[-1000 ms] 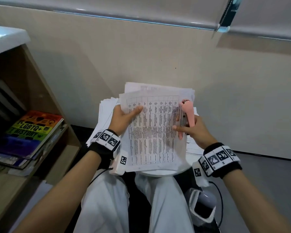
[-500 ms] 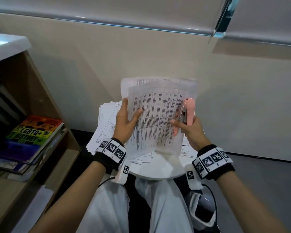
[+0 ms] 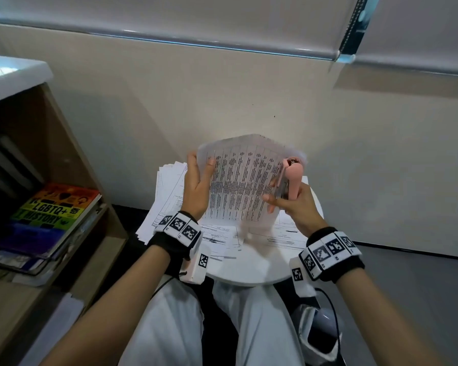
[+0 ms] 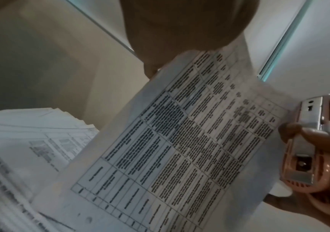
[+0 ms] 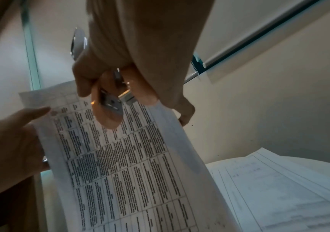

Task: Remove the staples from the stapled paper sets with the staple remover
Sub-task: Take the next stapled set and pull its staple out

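No staple can be made out anywhere on the paper set (image 3: pixel 242 180), and its print is too blurred to read; the left hand's fingers lie hidden behind the sheets, and in the left wrist view the palm fills the twelve o'clock edge. The left hand (image 3: pixel 196 186) pinches the set's nine o'clock edge, thumb across the front, wrist upright. The right hand (image 3: pixel 292 204) curls round the pink staple remover (image 3: pixel 291 178), which points to twelve o'clock with its metal tip at the set's two o'clock corner, while one finger reaches onto the page. The set stands raised above the round white table (image 3: pixel 251 270), with loose papers (image 3: pixel 167 196) lying at nine o'clock. Compared with a second ago, the set is lifted higher and bowed more, and the remover sits nearer its top corner.
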Tool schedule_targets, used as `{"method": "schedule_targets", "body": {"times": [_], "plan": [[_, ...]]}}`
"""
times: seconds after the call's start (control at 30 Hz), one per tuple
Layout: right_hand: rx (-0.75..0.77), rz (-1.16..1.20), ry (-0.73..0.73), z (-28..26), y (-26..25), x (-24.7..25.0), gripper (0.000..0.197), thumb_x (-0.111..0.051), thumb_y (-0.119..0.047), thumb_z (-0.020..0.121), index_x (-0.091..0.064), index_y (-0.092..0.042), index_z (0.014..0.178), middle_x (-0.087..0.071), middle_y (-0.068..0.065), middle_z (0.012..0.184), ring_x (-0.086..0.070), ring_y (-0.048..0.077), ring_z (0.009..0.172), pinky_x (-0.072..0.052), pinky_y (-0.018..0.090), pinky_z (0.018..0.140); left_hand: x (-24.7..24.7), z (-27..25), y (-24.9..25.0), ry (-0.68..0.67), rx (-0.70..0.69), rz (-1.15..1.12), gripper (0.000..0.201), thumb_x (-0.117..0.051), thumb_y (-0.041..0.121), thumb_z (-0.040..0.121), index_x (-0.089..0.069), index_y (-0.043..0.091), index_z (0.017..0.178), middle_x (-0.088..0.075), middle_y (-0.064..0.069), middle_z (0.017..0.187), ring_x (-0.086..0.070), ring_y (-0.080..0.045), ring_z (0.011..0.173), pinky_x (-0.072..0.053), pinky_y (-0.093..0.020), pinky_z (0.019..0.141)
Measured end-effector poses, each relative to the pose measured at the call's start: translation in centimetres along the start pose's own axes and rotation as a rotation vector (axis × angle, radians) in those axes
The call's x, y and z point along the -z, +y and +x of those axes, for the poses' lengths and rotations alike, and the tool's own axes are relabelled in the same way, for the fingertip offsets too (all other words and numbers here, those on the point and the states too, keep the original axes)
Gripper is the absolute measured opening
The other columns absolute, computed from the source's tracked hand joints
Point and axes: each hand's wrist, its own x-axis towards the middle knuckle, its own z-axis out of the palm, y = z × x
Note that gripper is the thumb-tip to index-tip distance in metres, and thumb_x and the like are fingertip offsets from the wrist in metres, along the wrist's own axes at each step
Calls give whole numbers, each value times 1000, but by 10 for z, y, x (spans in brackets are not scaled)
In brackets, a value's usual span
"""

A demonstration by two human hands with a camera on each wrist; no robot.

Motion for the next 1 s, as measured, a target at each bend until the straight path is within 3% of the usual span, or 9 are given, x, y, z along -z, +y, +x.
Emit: {"method": "schedule_targets", "body": {"times": [0.17,0.33,0.43,0.53,0.6,0.67,0.8,0.9,1.0], "plan": [[41,41,7,6,-13,2,24,-69,11,76,-57,-5,91,-68,-16,63,-63,-5,61,-47,9,57,-4,9,8,6,-46,11,11,-33,24,103,-42,19,100,-49,11,89,-53,13,72,-46,-10,68],[53,19,-8,6,-11,2,27,-74,6,72,-59,0,93,-71,-10,76,-68,3,74,-52,17,65,-4,8,2,-5,-146,50,8,-36,30,99,-39,23,100,-48,7,88,-51,-5,75,-47,-25,64],[14,2,42,4,-8,-2,44,-80,-4,68,-57,8,103,-67,1,80,-64,3,65,-49,17,56,-5,1,-3,8,-78,120,30,-37,39,98,-43,10,104,-57,-7,87,-55,-9,74,-50,-36,63],[84,56,181,8,-22,0,49,-79,-5,68,-55,-3,110,-66,-3,73,-63,7,60,-47,19,48,-1,6,-1,57,-64,175,56,-39,57,91,-44,3,102,-56,-24,82,-50,-20,68,-48,-52,60],[181,163,328,15,-43,2,58,-75,8,72,-49,-10,120,-63,-6,81,-64,8,69,-52,19,56,2,12,8,78,-77,168,43,-43,49,94,-44,6,99,-58,-15,81,-54,-23,70,-50,-52,62],[250,259,428,23,-69,1,48,-72,10,75,-53,-8,115,-64,-9,76,-63,7,65,-50,20,55,4,17,12,104,-63,169,21,-45,34,98,-44,13,101,-63,-2,88,-65,-23,78,-57,-49,66],[237,402,433,44,-119,-22,13,-69,3,81,-61,-7,79,-66,-1,58,-61,14,49,-48,24,51,6,15,11,101,-4,169,18,-46,36,97,-46,19,102,-69,-5,96,-70,-24,84,-58,-51,68],[42,628,338,69,-137,-45,11,-61,-3,87,-56,-8,79,-56,4,66,-58,12,49,-49,25,47,1,1,16,83,21,168,20,-45,32,98,-52,15,105,-69,-6,96,-69,-25,85,-58,-50,73],[3,521,381,83,-134,-74,14,-67,-16,83,-60,-6,91,-57,4,69,-56,17,50,-50,27,50,-6,-15,15,77,34,160,24,-45,30,99,-55,9,97,-68,-13,88,-67,-32,78,-55,-52,68]]}}
